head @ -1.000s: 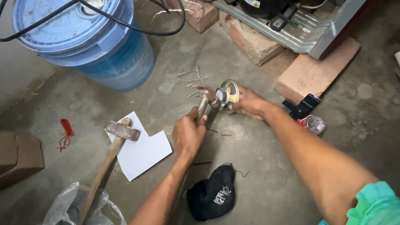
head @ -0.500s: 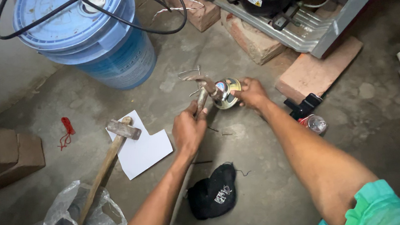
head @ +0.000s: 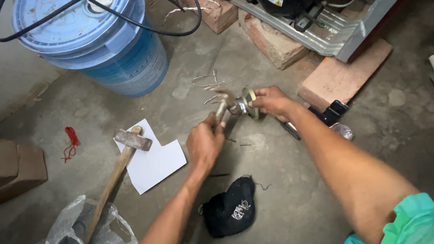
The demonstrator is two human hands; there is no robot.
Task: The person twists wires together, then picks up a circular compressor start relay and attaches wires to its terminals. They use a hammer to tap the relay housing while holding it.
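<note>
Both hands had drifted slightly left since the earlier frame, staying joined over the concrete floor (head: 284,194). Left hand (head: 204,144) had its fingers wrapped around a metal tool (head: 221,107), angled up against the round metal part (head: 247,103) that the right hand (head: 272,102) pinched by its rim, steadying it mid-air. A hammer (head: 120,168) lay across white paper (head: 154,160) nearby, within reach.

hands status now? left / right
Left hand: closed on a metal tool handle.
Right hand: closed on a round metal part.
</note>
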